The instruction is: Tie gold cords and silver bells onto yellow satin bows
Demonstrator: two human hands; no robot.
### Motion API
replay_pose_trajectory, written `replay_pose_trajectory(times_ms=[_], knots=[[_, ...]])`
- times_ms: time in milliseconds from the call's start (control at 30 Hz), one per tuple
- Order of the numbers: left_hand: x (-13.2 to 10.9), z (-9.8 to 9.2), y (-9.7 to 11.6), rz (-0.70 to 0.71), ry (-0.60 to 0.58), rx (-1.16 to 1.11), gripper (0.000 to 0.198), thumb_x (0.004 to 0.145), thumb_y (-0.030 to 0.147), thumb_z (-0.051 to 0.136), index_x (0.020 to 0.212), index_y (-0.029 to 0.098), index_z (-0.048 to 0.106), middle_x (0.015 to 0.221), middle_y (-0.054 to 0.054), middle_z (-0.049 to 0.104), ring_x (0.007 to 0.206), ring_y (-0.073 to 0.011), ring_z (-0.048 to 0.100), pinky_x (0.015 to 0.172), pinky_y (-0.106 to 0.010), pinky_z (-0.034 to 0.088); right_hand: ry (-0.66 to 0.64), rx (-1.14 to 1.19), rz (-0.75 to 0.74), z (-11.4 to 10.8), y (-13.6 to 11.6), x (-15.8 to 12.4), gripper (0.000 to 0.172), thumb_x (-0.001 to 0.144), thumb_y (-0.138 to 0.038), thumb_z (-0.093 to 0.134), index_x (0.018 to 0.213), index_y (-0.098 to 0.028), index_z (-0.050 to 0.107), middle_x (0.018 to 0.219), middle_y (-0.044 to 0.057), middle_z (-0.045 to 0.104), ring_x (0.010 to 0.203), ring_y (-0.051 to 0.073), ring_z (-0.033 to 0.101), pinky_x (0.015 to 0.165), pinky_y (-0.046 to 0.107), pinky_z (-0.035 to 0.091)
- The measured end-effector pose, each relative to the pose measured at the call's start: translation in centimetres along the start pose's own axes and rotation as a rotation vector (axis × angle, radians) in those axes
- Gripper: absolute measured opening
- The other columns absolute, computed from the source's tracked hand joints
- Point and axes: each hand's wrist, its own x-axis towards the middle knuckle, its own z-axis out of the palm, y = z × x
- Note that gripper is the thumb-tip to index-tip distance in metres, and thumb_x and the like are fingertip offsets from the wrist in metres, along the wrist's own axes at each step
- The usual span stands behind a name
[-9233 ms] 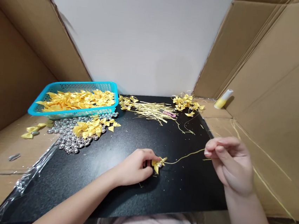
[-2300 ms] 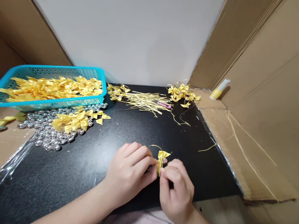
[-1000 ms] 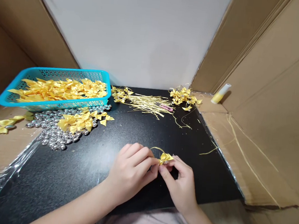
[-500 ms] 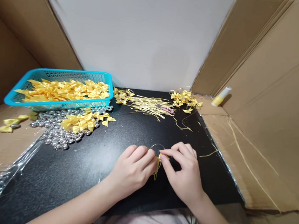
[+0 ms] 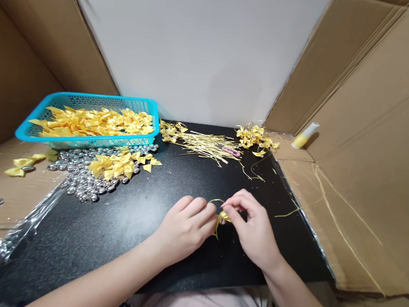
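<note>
My left hand (image 5: pixel 185 228) and my right hand (image 5: pixel 253 228) meet over the black mat (image 5: pixel 154 226), both pinching one small yellow ribbon bow (image 5: pixel 222 218). A thin gold cord loop (image 5: pixel 216 201) arches from the bow between my fingertips. The bow's middle is partly hidden by my fingers.
A turquoise basket (image 5: pixel 88 120) of yellow bows stands at the back left, with a heap of silver bells (image 5: pixel 86 180) and loose bows (image 5: pixel 116 166) before it. Cut gold cords (image 5: pixel 205 146) and finished bows (image 5: pixel 254 138) lie at the back. A yellow-white tube (image 5: pixel 304 135) leans on the cardboard wall.
My right hand has slid up and over the bow, from below it to beside it. Earlier it held the cord's far end out to the right. The camera view shifted slightly.
</note>
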Motion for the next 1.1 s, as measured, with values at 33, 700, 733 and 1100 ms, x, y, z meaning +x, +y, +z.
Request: replay_pose_trajectory(times_ms=[33,700,733,1100], knots=[[0.0,0.0,-0.1,0.009,-0.012,-0.004,0.014,0.089,0.016,0.062,0.075,0.018,0.058,0.075,-0.001,0.063,0.069,-0.0167,0.048,0.063,-0.032,0.030,0.039,0.037,0.001,-0.2,-0.1,0.2,0.015,0.088,-0.018,0.060,0.074,-0.018,0.066,0.074,0.001,0.059,0.070,0.014,0.056,0.062,0.026,0.045],[-0.3,1.7,-0.5,0.044,-0.198,0.011,0.018,0.091,0.021,0.062,0.073,0.018,0.061,0.079,-0.002,0.063,0.076,-0.0184,0.049,0.065,-0.034,0.030,0.041,0.708,0.363,-5.0,-0.9,7.6,0.028,0.061,-0.030,0.089,0.078,-0.018,0.071,0.074,0.000,0.076,0.070,0.012,0.075,0.063,0.014,0.062],[-0.3,1.7,-0.5,0.045,-0.203,0.010,0.018,0.090,0.021,0.062,0.073,0.018,0.061,0.079,-0.001,0.063,0.075,-0.0185,0.049,0.064,-0.034,0.030,0.056,0.719,0.362,-5.2,-0.7,8.0,0.026,0.062,-0.027,0.088,0.079,-0.018,0.071,0.075,0.000,0.076,0.071,0.011,0.074,0.065,0.013,0.061],[-0.6,2.3,-0.7,0.059,-0.195,0.028,0.019,0.092,0.019,0.059,0.073,0.018,0.063,0.078,-0.001,0.063,0.075,-0.0183,0.048,0.065,-0.034,0.029,0.154,0.828,0.302,-5.9,3.4,9.6,0.015,0.073,-0.015,0.079,0.082,-0.022,0.069,0.083,-0.003,0.075,0.083,0.011,0.073,0.076,0.019,0.063]])
